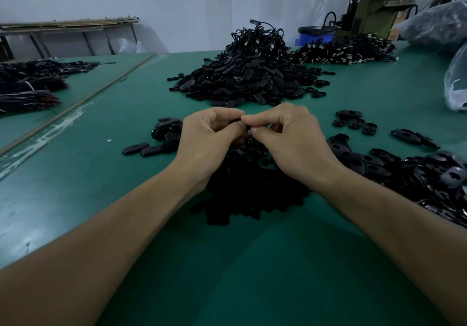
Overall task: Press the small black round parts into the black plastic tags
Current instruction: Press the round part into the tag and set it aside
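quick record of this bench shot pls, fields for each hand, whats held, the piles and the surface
left hand: fingers curled, pinching a small black piece
right hand: fingers curled, pinching the same piece
held piece: mostly hidden by fingers; its kind cannot be told
under hands: dark pile of small black parts
far centre: heap of black tags
right side: spread of black tags
surface: green table
background: blue bin

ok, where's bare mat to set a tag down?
Bare: the green mat between the forearms at the near edge; the wide stretch left of the left forearm, out to the seam strip. Crowded: the dark heap under left hand and right hand, the tags spread to its right, the far pile.
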The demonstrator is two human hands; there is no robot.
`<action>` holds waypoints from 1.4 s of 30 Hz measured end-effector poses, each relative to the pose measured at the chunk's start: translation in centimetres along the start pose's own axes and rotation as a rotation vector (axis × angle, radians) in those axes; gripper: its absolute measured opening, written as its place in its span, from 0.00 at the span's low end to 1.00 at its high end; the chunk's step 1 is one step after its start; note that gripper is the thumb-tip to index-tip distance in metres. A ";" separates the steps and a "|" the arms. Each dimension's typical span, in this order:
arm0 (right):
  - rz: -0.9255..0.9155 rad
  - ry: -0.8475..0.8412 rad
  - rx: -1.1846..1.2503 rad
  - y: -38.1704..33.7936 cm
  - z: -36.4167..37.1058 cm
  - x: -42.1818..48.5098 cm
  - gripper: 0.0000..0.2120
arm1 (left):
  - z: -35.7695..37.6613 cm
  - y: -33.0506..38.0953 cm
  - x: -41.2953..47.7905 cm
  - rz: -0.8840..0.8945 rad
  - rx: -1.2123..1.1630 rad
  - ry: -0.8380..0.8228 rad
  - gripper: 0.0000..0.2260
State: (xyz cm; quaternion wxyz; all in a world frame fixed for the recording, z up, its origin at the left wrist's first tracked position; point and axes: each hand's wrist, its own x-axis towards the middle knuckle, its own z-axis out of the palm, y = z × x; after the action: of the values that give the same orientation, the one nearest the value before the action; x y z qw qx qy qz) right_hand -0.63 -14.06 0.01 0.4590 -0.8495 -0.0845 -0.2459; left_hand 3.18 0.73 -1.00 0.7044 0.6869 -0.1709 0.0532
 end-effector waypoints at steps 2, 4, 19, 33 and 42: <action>-0.001 -0.018 -0.011 0.2 -0.2 0.1 0.10 | -0.2 0.0 0.1 0.004 0.006 -0.013 0.07; 0.017 -0.045 0.027 0.3 -0.4 0.2 0.10 | -0.3 0.2 0.1 0.009 0.008 -0.039 0.07; 0.155 -0.191 0.295 1.2 -1.4 0.8 0.07 | -0.6 0.7 -0.1 -0.048 0.011 -0.084 0.07; 0.209 -0.247 0.404 1.1 -2.1 1.1 0.07 | -0.5 1.0 -0.2 -0.079 -0.009 -0.111 0.07; 0.174 -0.230 0.307 0.6 -2.7 1.3 0.06 | -0.1 1.3 -0.5 -0.021 0.031 -0.116 0.07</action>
State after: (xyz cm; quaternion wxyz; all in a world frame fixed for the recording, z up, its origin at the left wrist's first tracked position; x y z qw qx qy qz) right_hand -0.19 -16.75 1.45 0.5899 -0.7962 -0.0992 -0.0910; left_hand 2.35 0.94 0.11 0.6831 0.7014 -0.2033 0.0084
